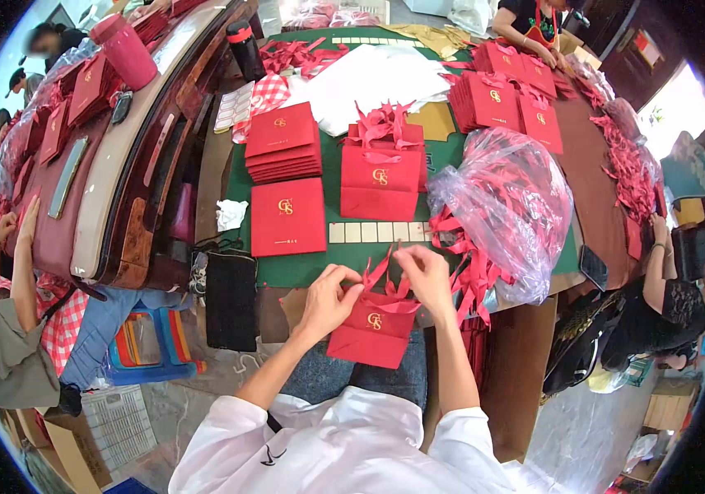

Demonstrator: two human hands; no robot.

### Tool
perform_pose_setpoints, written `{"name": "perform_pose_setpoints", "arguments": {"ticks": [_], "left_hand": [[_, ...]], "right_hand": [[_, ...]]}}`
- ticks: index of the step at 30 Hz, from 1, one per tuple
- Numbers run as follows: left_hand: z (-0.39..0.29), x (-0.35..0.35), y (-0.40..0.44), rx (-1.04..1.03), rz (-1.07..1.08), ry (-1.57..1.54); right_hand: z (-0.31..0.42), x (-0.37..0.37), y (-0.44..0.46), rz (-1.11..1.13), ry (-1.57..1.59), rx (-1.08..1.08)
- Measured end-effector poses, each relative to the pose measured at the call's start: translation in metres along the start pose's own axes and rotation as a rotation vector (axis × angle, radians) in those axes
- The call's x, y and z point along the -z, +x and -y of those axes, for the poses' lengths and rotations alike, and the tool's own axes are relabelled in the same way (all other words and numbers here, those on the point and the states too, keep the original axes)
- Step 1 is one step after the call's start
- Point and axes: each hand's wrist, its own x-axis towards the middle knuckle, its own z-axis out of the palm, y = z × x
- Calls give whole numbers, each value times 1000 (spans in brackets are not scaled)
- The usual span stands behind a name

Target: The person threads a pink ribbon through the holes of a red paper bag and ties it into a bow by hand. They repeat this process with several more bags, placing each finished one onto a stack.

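Note:
A small red paper gift bag with a gold monogram hangs above my lap, just off the table's near edge. My left hand pinches the red ribbon at the bag's top left. On the other side, my right hand has its fingers closed on ribbon at the top right; the fingertips partly hide it. Beyond my hands stand finished-looking red bags with ribbon bows on top. To their left lie a stack of flat red bags and another flat red bag.
A clear plastic sack of red ribbons spills over the table edge at right. A black pouch lies at left, and a phone at far right. White sheeting covers the table's back. Other people sit at both sides.

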Motion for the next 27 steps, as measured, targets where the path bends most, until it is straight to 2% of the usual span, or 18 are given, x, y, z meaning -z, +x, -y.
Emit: {"name": "perform_pose_setpoints", "arguments": {"ticks": [2,5,6,11,13,14,16,22,27], "left_hand": [[1,0,6,19,-58,64],[0,-8,17,-15,-87,213],[-4,-9,20,80,-20,220],[4,-19,23,6,9,312],[1,-19,22,-30,-58,257],[1,-18,22,-28,-57,257],[0,-18,21,-77,-75,268],[-3,-27,17,-102,-65,172],[-4,-28,19,-95,-38,164]], "right_hand": [[4,7,-8,-12,-70,36],[16,4,-16,75,-419,51],[13,-3,-17,48,-467,72],[-7,-19,-18,10,-530,155],[-4,-16,-20,-83,-315,119],[-4,-14,-21,-81,-315,118],[-3,-9,-22,77,39,5],[-7,-11,-19,158,172,-46],[-15,-12,-16,188,214,-8]]}}
